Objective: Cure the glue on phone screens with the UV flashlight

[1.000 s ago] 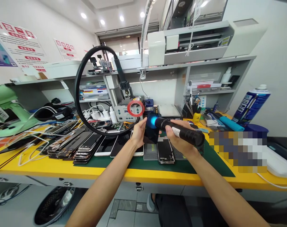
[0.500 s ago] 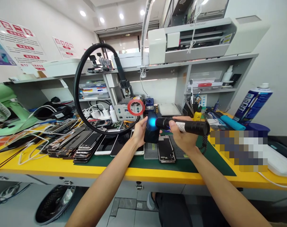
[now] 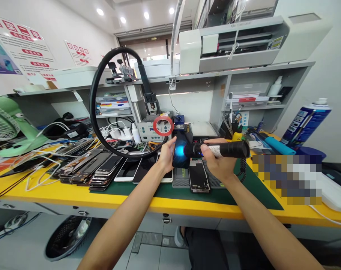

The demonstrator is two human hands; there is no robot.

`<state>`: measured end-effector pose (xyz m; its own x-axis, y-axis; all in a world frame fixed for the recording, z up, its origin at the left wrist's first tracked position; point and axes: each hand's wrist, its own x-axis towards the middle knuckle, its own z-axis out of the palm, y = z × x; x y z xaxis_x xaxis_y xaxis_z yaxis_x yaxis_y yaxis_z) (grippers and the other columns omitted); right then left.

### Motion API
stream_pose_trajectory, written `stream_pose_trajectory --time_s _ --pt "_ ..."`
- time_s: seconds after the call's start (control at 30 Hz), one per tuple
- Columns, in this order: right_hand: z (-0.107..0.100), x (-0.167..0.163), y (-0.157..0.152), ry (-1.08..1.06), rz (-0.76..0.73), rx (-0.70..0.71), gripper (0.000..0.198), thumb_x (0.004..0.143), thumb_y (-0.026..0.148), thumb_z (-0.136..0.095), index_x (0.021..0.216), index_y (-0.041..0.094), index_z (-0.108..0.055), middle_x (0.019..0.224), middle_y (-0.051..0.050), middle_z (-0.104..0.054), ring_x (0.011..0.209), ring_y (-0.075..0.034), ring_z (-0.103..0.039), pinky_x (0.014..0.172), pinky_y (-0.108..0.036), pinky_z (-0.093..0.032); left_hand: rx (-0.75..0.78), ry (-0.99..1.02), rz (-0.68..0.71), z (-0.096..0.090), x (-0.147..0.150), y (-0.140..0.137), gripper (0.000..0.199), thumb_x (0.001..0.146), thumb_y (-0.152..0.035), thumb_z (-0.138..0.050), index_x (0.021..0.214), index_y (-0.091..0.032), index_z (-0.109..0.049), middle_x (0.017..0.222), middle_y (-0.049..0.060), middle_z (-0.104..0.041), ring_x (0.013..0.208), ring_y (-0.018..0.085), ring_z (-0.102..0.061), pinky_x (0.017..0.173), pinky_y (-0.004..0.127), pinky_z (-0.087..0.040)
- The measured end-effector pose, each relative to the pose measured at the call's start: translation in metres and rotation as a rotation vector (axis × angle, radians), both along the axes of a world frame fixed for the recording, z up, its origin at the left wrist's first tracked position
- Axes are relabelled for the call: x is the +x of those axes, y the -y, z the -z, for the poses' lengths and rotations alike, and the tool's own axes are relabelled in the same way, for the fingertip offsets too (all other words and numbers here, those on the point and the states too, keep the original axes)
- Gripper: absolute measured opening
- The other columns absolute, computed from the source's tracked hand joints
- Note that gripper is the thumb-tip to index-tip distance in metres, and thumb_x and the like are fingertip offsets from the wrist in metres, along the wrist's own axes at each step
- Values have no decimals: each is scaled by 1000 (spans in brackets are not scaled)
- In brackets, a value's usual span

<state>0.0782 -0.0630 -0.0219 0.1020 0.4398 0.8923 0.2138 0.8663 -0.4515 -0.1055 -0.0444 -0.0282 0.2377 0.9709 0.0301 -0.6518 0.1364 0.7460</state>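
Note:
My left hand [image 3: 166, 155] grips the left edge of a dark phone [image 3: 181, 161], which is held tilted above the mat. A black flashlight [image 3: 229, 149] lies in my right hand [image 3: 219, 161], with the fingers wrapped round its barrel. Its head points left, close to the phone, and throws a bright blue spot onto the dark surface. Below the hands, a small stack of phone screens [image 3: 199, 176] rests on a grey perforated pad [image 3: 181, 182]. Whether the phone is whole or only a screen I cannot tell.
Piled phone screens [image 3: 81, 165] and loose white cables lie to the left. A soldering station [image 3: 147, 131] with a black hose and a roll of red tape [image 3: 162, 125] stand behind. To the right are a yellow bottle [image 3: 238, 135] and a blue spray can [image 3: 307, 120].
The flashlight's blue spot has moved down the phone's surface. The phone's upper part now leans farther away. Both hands keep their grips, and the whole view has shifted slightly.

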Motion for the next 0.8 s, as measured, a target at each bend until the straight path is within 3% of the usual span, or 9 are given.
stream_pose_trajectory --time_s 0.37,0.53,0.7,0.8 --pt "-7 -1 2 63 9 107 6 83 24 -67 84 18 -66 75 -2 -67 65 -15 -65 63 -28 -55 -52 -57 -18 1 -4 -2 50 92 -49 -54 124 -12 -67 109 13 -75 96 30 -72 86 43 -57" --pt "-8 -1 3 72 35 137 7 82 25 -67 81 19 -65 74 -3 -66 66 -16 -65 62 -28 -54 -73 -49 -70 0 -3 -2 47 92 -46 -55 121 -11 -68 103 12 -76 91 29 -73 85 41 -57" --pt "-7 -3 1 28 192 111 16 84 35 -69 87 20 -65 81 -6 -68 76 -20 -68 67 -33 -57 -63 -54 38 -3 -3 2 50 95 -50 -47 114 -10 -70 93 15 -77 84 30 -74 80 45 -58" --pt "-6 -3 -1 6 197 78 19 85 37 -69 92 20 -64 86 -7 -67 79 -20 -67 70 -34 -58 -69 -55 87 -6 -3 5 55 96 -51 -41 108 -7 -71 92 18 -76 83 32 -74 79 45 -58"
